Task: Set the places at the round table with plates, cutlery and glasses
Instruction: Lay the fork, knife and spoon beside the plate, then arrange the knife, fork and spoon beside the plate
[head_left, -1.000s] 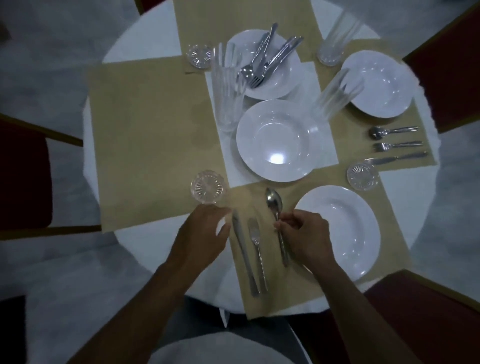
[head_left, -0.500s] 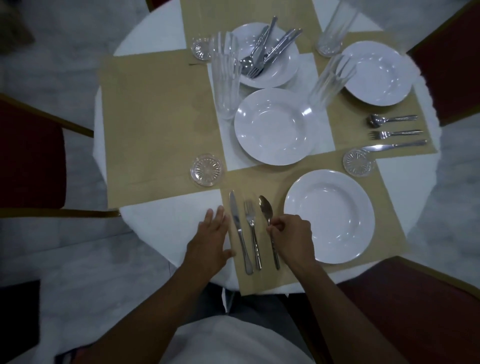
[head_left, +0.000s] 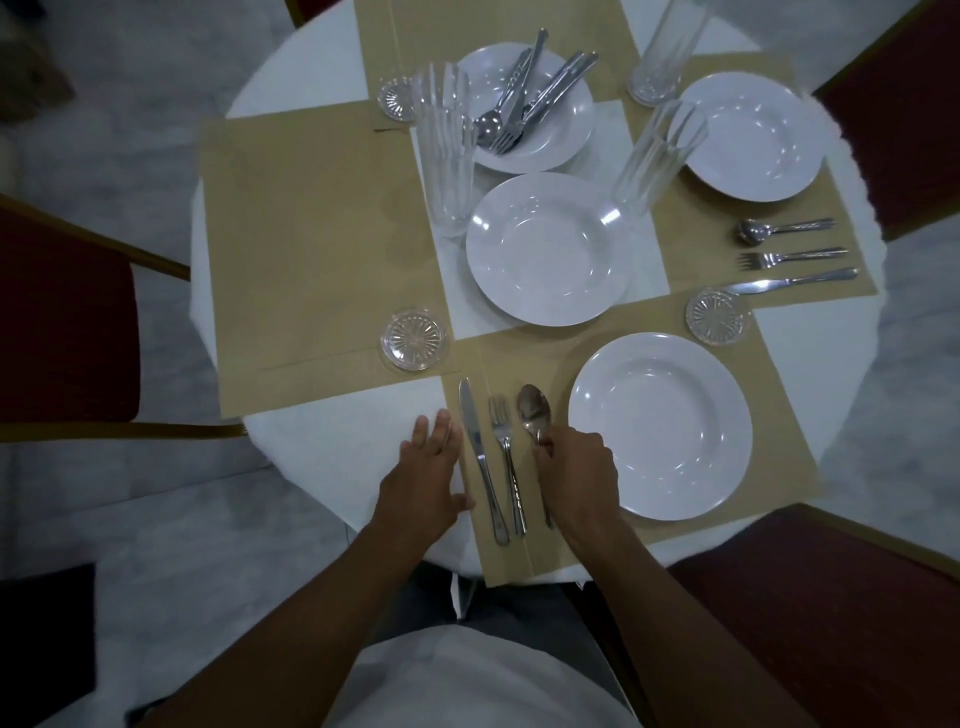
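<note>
The round table under a white cloth (head_left: 332, 441) carries tan paper placemats, one at the near edge (head_left: 524, 353) and a wider one to the left (head_left: 311, 234). A white deep-rimmed plate (head_left: 660, 426) sits on the right half of the near mat. A like plate (head_left: 548, 249) stands at the table's middle, another (head_left: 753, 135) on the right mat, and a fourth at the far side (head_left: 566, 130) holds a heap of spare steel cutlery (head_left: 524, 98). Three tall ribbed clear glasses (head_left: 447, 150) (head_left: 657, 156) (head_left: 660, 52) stand around the middle.

The left hand (head_left: 426, 467) lies flat with straight fingers on the cloth, its thumb at the near mat's left edge. The right hand (head_left: 576, 467) curls its fingers round the handle of a steel spoon (head_left: 532, 408), which lies on the mat just left of the near plate. Left of it lie a steel fork (head_left: 506, 457) and a steel knife (head_left: 480, 457), side by side, handles toward the person.

A small cut-glass coaster (head_left: 414, 339) rests on the left mat's near corner.
</note>
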